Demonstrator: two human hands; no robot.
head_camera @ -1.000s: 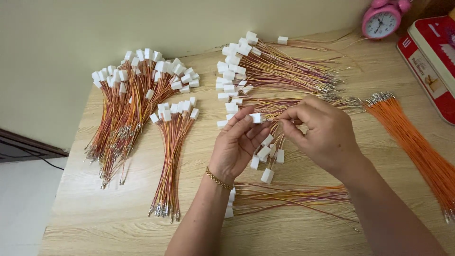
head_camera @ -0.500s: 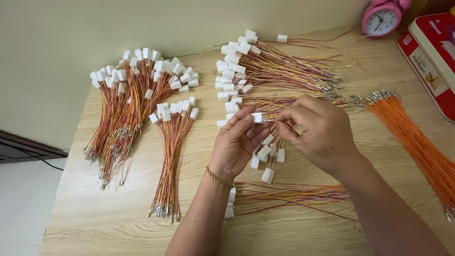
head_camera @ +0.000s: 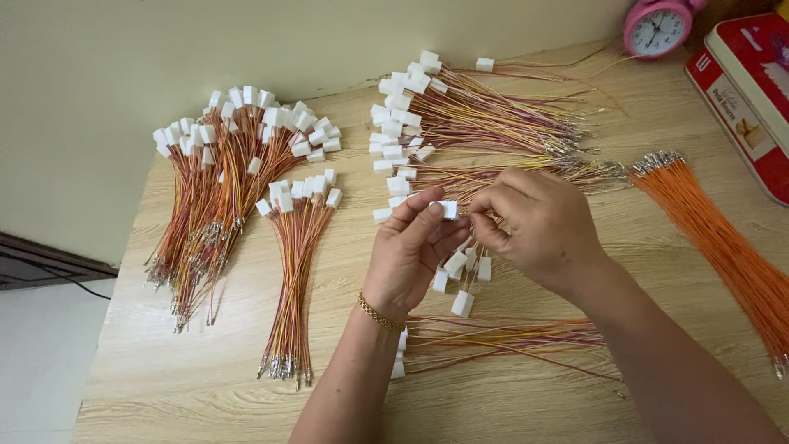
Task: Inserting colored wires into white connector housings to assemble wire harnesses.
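Note:
My left hand (head_camera: 411, 251) pinches a small white plastic connector (head_camera: 447, 210) between thumb and fingers above the wooden table (head_camera: 205, 386). My right hand (head_camera: 542, 226) is closed on thin wires right beside that connector, fingertips almost touching it. Several more white connectors (head_camera: 460, 279) on short wires dangle below both hands. A bundle of red and yellow wires (head_camera: 493, 337) lies under my forearms. A gold bracelet sits on my left wrist.
Bundles of wired white connectors lie at the left (head_camera: 222, 181), at centre left (head_camera: 296, 263) and at the back (head_camera: 460, 115). A bundle of plain orange wires (head_camera: 723, 247) lies at the right. A red tin (head_camera: 748, 99) and a pink alarm clock (head_camera: 657, 26) stand far right.
Both hands stay in nearly the same spot. The fingers shift slightly around the white connector and the wires.

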